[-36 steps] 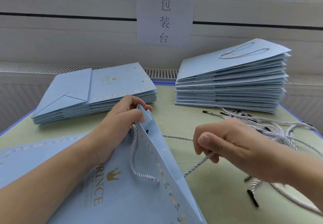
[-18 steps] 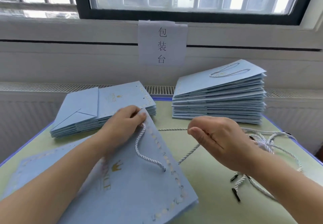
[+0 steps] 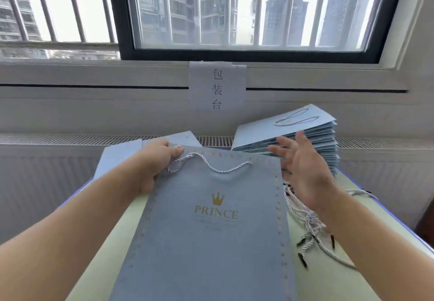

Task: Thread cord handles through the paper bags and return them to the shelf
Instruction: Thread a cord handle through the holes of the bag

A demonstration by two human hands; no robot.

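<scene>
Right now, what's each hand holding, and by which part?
The left hand pinches the pale blue PRINCE paper bag at its top left corner, beside the white twisted cord handle. The right hand is open, holding nothing.

1 head view faces forward over table (image 3: 98,265).

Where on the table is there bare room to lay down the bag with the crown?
Free: the green table strip between the left forearm and the held bag. Crowded: loose cords lie right of the bag under the right hand; the finished stack and the flat stack fill the back.
</scene>
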